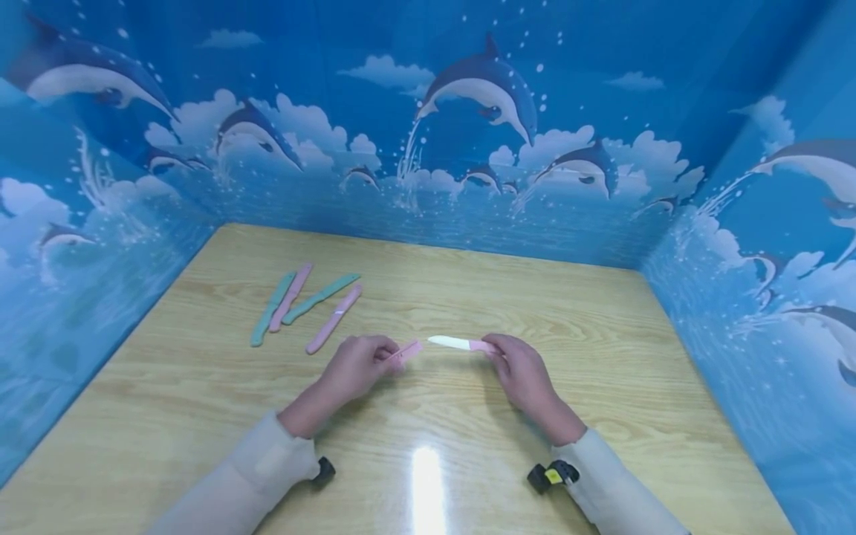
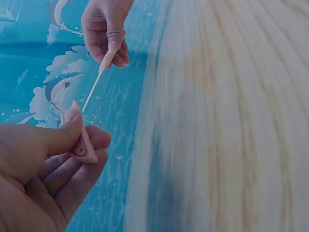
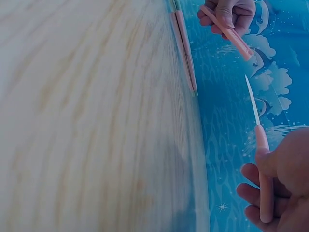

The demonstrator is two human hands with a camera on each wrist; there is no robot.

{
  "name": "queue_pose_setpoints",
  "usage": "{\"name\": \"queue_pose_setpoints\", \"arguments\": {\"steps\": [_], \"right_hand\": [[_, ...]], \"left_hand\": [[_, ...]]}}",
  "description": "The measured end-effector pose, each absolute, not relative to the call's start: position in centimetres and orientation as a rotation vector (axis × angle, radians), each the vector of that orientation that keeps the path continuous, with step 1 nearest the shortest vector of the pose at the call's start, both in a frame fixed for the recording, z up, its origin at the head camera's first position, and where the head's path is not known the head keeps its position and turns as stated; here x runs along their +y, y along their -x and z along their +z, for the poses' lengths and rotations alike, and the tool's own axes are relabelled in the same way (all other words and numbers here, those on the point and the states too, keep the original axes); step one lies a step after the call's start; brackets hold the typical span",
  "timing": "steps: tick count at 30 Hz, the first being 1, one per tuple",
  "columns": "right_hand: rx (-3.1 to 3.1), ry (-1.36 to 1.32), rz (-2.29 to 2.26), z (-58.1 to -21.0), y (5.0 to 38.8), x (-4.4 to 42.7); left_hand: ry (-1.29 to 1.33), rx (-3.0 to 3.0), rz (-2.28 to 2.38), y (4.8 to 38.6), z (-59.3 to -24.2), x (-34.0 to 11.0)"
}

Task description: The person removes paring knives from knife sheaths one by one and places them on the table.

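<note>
In the head view my right hand [image 1: 524, 371] grips a small knife [image 1: 449, 342] by its pink handle, the pale blade bare and pointing left. My left hand [image 1: 356, 365] pinches a pink blade sheath [image 1: 406, 351] between thumb and fingers. A short gap separates the knife's tip from the sheath, both held above the table. The right wrist view shows the knife [image 3: 252, 101] apart from the sheath [image 3: 236, 42]. From the left wrist, the near end of the sheath [image 2: 86, 149] lies across the fingers.
On the wooden table [image 1: 588, 319], at the back left, lie two green knives, one green knife [image 1: 273, 309] leftmost, and two pink ones, including a pink knife [image 1: 334, 319] nearest the left hand. Dolphin-printed blue sheeting [image 1: 321, 200] walls the back and both sides.
</note>
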State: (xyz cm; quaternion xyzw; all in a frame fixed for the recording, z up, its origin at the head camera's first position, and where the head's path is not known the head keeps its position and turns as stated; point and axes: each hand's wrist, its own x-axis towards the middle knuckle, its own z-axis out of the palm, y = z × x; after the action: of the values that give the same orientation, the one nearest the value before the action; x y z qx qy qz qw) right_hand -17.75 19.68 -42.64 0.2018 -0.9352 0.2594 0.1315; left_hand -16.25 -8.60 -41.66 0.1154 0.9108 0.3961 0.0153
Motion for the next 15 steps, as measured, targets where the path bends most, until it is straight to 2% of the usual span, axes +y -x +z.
{"name": "queue_pose_setpoints", "arguments": {"steps": [15], "right_hand": [[-2.756, -0.579, 0.789, -42.70, 17.68, 19.54]], "left_hand": [[-0.147, 2.346, 1.671, 16.95, -41.43, -9.01]]}}
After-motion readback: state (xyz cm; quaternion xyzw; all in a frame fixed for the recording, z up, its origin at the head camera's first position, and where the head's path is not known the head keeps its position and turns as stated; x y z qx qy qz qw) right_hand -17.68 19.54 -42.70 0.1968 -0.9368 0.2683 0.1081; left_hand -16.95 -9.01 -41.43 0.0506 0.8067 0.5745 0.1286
